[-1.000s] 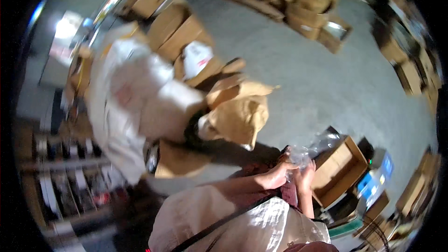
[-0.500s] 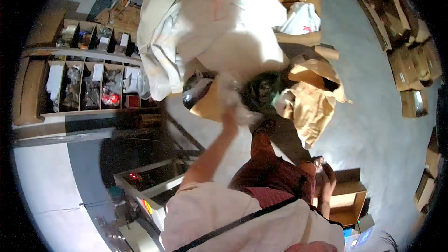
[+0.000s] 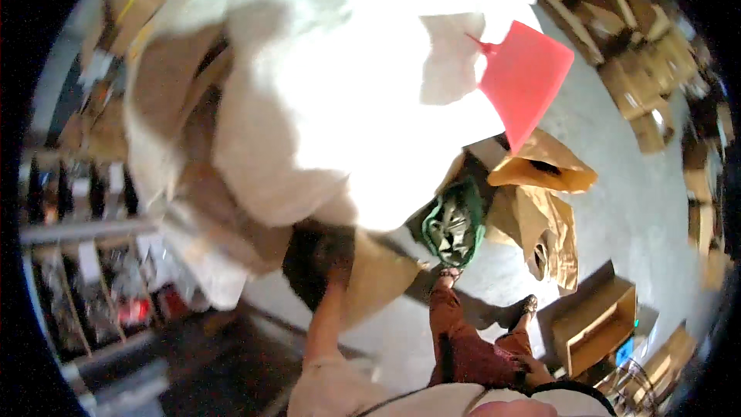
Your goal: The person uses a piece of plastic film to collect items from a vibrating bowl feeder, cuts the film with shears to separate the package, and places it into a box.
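A large white sack (image 3: 370, 139) fills the upper middle, brightly lit and creased. From its right side hangs a flat pink-red tag (image 3: 529, 77) on a thin tie. My left hand (image 3: 336, 262) reaches up to the sack's lower edge, beside a tan cardboard or paper piece (image 3: 378, 278); shadow and blur hide its fingers. Down by my thigh is my right hand (image 3: 534, 371), apart from the sack, its fingers not clear. Near my feet stands a green bag (image 3: 457, 224) with crumpled greyish material inside.
Brown paper bags (image 3: 552, 235) lie right of the green bag. An open cardboard box (image 3: 594, 332) stands on the grey floor at lower right. Divided shelves (image 3: 93, 286) with bagged items are at left. Cardboard boxes (image 3: 644, 85) pile up along the far right.
The sack looms larger and nearer, and a pink-red tag now shows on it. The view has shifted, bringing the green bag into plain sight. My left hand stays near the sack's lower edge.
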`<state>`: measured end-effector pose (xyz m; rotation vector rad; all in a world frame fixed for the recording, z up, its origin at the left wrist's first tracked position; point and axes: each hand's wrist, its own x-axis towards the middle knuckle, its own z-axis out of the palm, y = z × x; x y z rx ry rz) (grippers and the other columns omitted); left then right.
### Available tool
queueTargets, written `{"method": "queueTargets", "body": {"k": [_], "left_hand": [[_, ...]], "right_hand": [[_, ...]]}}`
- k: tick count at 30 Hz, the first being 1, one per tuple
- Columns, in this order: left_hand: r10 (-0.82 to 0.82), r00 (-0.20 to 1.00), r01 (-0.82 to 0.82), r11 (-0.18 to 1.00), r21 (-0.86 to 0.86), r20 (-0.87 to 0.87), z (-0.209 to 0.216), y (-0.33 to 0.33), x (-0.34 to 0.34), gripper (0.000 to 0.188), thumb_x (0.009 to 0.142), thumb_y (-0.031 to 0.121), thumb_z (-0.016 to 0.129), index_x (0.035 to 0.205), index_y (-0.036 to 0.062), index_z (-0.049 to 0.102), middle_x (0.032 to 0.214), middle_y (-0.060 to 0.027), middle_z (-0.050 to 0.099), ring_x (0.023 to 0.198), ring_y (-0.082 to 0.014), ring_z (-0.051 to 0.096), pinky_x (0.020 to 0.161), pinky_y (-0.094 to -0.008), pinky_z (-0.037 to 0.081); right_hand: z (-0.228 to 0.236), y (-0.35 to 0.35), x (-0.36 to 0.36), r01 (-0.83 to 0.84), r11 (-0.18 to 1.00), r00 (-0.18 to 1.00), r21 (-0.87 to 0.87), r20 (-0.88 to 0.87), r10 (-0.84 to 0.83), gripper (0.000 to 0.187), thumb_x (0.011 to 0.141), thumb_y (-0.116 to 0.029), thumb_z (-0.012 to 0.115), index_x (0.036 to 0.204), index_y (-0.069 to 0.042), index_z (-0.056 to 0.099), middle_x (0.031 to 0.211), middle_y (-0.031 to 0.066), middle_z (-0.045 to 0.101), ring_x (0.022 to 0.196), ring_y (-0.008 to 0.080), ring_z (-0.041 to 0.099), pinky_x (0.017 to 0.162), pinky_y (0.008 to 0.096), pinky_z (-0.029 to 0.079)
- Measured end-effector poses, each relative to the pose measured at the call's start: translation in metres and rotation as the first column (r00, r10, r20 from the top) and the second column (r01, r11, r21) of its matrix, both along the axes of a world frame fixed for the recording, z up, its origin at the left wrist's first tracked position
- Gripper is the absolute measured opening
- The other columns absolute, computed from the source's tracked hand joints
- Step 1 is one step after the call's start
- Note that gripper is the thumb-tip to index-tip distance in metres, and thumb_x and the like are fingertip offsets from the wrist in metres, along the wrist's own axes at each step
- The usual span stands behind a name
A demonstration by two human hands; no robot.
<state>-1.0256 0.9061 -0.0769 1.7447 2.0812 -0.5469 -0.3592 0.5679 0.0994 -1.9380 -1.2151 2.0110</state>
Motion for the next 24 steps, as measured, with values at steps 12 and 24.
{"method": "queueTargets", "body": {"k": [12, 24], "left_hand": [[0.017, 1.0, -0.017, 1.0, -0.02, 0.022, 0.011, 0.057, 0.087, 0.041, 0.087, 0.022, 0.056, 0.124, 0.0044, 0.056, 0.126, -0.0208, 0.052, 0.113, -0.0328, 0.052, 0.091, -0.0454, 0.047], [-0.673, 0.624, 0.61, 0.737, 0.291, 0.397, 0.202, 0.088, 0.483, 0.038, 0.086, 0.022, 0.059, 0.119, 0.0033, 0.06, 0.114, -0.02, 0.059, 0.101, -0.0306, 0.057, 0.085, -0.0428, 0.049]], "right_hand": [[0.06, -0.123, 0.014, 0.444, 0.893, 0.6, 0.076, 0.714, -0.36, 0.055, 0.079, -0.027, 0.068, 0.125, -0.005, 0.049, 0.103, 0.0201, 0.064, 0.094, 0.0374, 0.063, 0.078, 0.0447, 0.051], [0.008, -0.256, -0.104, 0.918, 0.389, 0.264, 0.081, 0.606, -0.75, 0.048, 0.079, -0.026, 0.065, 0.12, -0.004, 0.056, 0.099, 0.0168, 0.069, 0.073, 0.0269, 0.069, 0.068, 0.0384, 0.056]]}}
